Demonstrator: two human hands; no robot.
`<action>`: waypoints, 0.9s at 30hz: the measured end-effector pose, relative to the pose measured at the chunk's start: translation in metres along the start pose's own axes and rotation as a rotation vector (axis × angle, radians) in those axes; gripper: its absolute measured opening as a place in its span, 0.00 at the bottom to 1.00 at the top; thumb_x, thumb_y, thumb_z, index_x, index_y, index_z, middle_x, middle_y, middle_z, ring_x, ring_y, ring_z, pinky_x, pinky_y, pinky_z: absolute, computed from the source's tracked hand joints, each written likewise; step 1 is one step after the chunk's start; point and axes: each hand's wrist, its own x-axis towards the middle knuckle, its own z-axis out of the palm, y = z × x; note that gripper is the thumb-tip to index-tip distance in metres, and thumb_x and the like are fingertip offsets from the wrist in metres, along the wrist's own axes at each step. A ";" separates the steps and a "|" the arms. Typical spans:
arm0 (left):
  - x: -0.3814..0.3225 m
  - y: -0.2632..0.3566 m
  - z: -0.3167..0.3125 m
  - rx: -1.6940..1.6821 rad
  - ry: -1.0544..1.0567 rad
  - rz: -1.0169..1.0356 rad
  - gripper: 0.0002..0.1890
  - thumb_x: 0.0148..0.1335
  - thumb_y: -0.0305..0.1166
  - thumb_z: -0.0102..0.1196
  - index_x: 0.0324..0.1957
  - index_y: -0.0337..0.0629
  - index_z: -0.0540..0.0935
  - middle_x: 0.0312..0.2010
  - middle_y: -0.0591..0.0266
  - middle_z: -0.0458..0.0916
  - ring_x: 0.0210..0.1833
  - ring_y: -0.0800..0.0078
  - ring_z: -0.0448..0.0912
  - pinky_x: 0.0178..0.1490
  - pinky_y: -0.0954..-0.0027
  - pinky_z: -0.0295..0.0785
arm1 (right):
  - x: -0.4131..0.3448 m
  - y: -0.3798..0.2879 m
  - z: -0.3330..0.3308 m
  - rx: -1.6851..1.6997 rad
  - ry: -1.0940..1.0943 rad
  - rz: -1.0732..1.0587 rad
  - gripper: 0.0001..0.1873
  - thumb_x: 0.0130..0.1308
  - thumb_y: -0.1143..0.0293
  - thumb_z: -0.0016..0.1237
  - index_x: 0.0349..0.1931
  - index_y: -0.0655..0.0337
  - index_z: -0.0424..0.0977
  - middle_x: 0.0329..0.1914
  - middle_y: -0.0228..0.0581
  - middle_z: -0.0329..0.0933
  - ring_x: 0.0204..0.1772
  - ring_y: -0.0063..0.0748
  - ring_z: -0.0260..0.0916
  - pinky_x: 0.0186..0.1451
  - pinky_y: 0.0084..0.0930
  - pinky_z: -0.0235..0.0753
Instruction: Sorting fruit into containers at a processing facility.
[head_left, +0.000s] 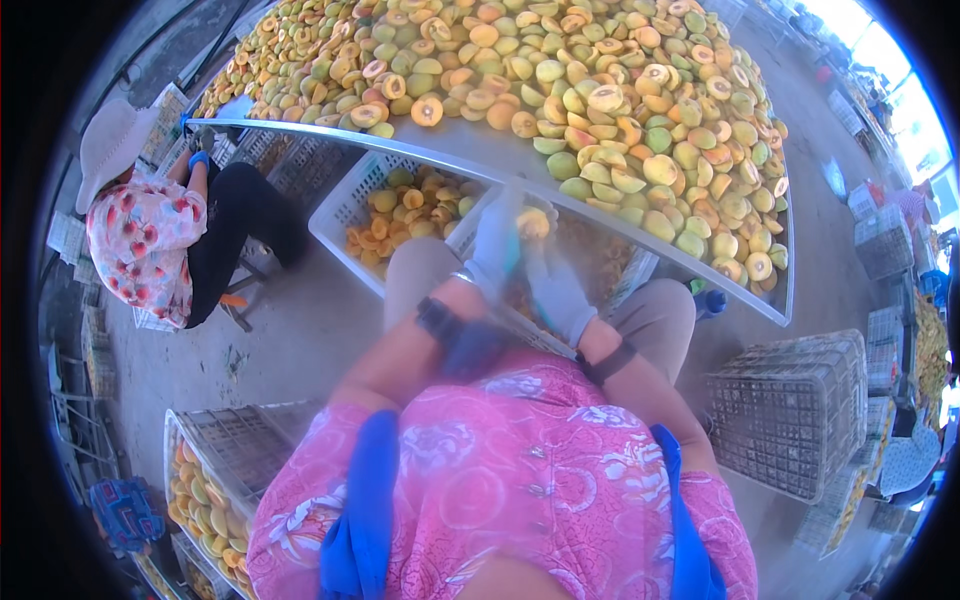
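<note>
My left hand (495, 240), in a pale glove, is closed around a yellow stone-fruit half (533, 223) held below the table's front edge. Close under that fruit is my right hand (559, 292), also gloved, with its fingers pointing up at it. Blur hides whether the right hand grips anything. Beneath both hands stands a plastic crate (637, 268) with small brownish pieces in it, too blurred to name. To its left, a white plastic crate (341, 217) between table and knee holds orange and green fruit halves (412, 206).
A metal-edged table (465, 161) bears a large heap of halved fruit (600, 97). A person in a hat (142, 232) sits at left. Behind me at left is a crate of fruit (247, 435); an upturned-looking crate (787, 412) stands right. A blue bottle-like object (711, 303) is beside my right knee.
</note>
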 end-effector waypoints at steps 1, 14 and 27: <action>-0.001 0.001 0.002 0.001 -0.001 -0.002 0.26 0.69 0.53 0.44 0.39 0.35 0.77 0.32 0.56 0.80 0.30 0.71 0.79 0.31 0.75 0.76 | -0.001 -0.001 0.000 0.019 -0.017 0.022 0.23 0.75 0.55 0.33 0.56 0.66 0.66 0.43 0.51 0.74 0.46 0.41 0.70 0.51 0.32 0.69; 0.000 0.014 -0.002 -0.142 -0.023 -0.106 0.23 0.68 0.53 0.47 0.39 0.39 0.76 0.33 0.59 0.79 0.32 0.69 0.79 0.34 0.71 0.78 | -0.002 -0.005 -0.013 0.690 -0.304 0.415 0.15 0.74 0.55 0.37 0.47 0.54 0.68 0.23 0.20 0.63 0.20 0.12 0.54 0.20 0.15 0.57; -0.005 0.018 -0.005 0.101 -0.124 -0.011 0.26 0.71 0.53 0.39 0.35 0.36 0.76 0.30 0.56 0.78 0.31 0.69 0.76 0.37 0.72 0.73 | -0.003 0.010 0.008 0.705 -0.198 0.294 0.13 0.74 0.56 0.36 0.46 0.53 0.68 0.22 0.21 0.62 0.17 0.13 0.54 0.17 0.16 0.55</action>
